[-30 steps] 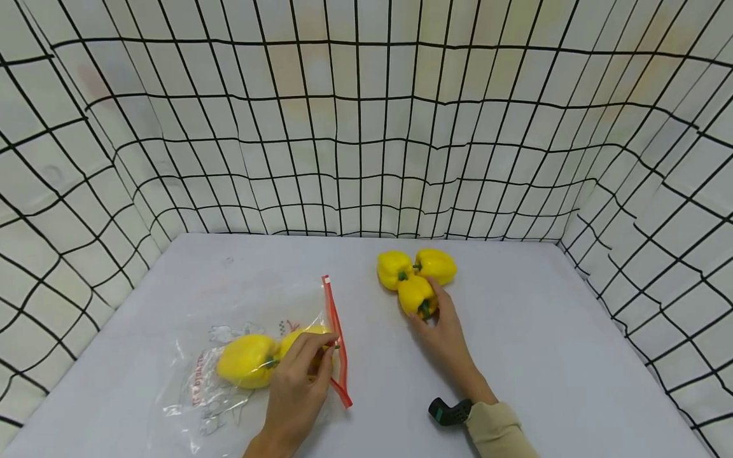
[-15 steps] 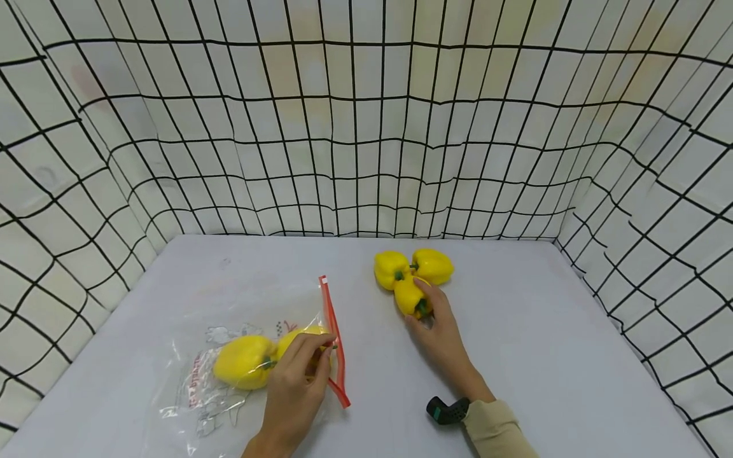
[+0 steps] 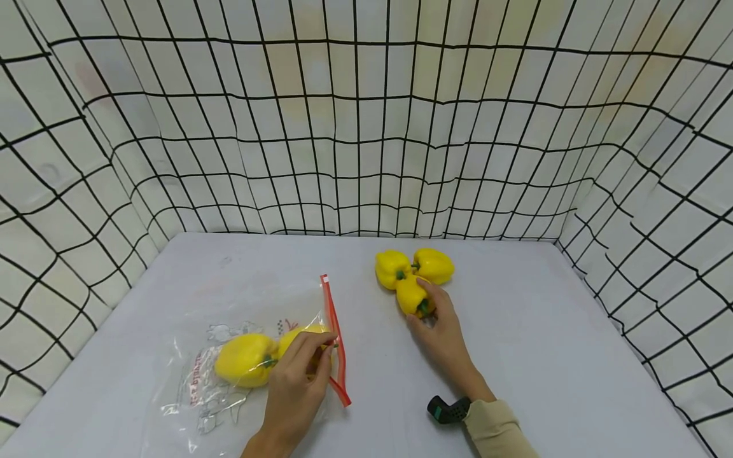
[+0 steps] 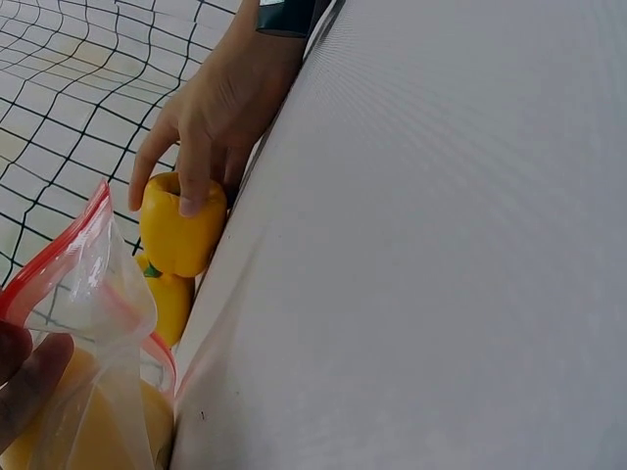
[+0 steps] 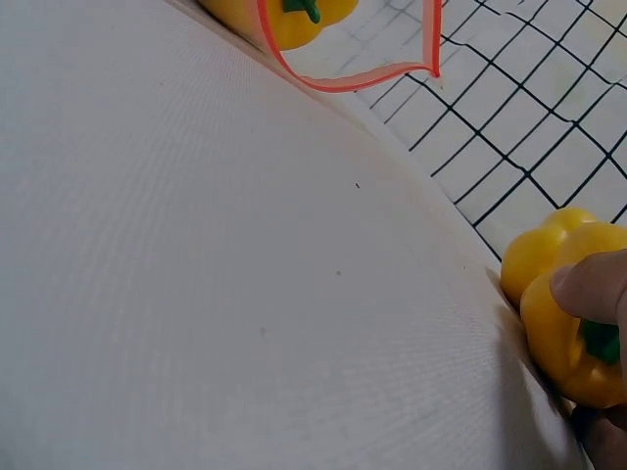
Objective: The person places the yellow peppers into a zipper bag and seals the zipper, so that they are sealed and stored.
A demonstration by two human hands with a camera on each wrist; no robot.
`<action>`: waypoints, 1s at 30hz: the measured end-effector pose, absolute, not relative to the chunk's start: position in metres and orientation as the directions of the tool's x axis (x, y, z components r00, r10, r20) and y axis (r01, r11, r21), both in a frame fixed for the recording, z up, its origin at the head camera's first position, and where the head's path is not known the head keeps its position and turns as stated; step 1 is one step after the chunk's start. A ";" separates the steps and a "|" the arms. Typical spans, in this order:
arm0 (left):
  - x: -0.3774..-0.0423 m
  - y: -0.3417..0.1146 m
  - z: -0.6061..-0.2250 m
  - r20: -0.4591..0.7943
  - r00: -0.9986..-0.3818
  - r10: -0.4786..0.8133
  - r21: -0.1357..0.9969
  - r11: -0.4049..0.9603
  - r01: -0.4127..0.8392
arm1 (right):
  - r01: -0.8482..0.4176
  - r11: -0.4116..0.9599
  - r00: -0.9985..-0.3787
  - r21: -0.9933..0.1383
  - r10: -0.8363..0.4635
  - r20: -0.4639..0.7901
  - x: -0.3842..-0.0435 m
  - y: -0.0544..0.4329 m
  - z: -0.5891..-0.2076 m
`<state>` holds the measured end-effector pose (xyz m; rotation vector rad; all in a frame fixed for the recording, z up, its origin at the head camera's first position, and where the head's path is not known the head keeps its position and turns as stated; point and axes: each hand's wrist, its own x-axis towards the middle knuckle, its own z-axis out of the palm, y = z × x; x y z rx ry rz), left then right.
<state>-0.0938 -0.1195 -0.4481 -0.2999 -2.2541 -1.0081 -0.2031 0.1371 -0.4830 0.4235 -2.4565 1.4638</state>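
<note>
A clear zip bag [image 3: 197, 381] with a red zip strip [image 3: 330, 304] lies on the left of the table in the head view. Inside it are two yellow bell peppers [image 3: 246, 360], the right one partly behind my left hand [image 3: 296, 391]. That hand pinches the bag's film by the zip, and the mouth gapes in the right wrist view. Farther right, my right hand [image 3: 445, 340] grips a yellow bell pepper [image 3: 412, 294], thumb and fingers on its sides and green stem toward me. Two more yellow bell peppers [image 3: 392, 268] lie against it at the back.
A white table [image 3: 550, 356] spreads under everything. Black netting [image 3: 366, 140] over pale walls closes off the back and both sides. A black device [image 3: 448, 410] sits at the right wrist, beside a beige sleeve [image 3: 497, 429].
</note>
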 end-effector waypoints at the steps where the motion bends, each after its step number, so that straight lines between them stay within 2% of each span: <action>1: -0.094 -0.120 -0.448 0.639 -0.768 -0.050 0.585 0.680 0.442 | -0.372 0.449 -0.926 -0.812 -0.118 0.359 -0.203 0.137 -0.483; 7: -0.094 -0.119 -0.447 0.633 -0.772 -0.049 0.586 0.683 0.436 | -0.370 0.429 -0.926 -0.824 -0.096 0.366 -0.203 0.137 -0.482; 15: -0.094 -0.119 -0.447 0.624 -0.779 -0.056 0.591 0.687 0.424 | -0.285 0.364 -0.955 -0.887 -0.025 0.297 -0.201 0.137 -0.481; 30: -0.094 -0.121 -0.448 0.644 -0.764 -0.048 0.575 0.689 0.441 | -0.349 0.264 -0.933 -0.899 -0.010 0.359 -0.198 0.135 -0.478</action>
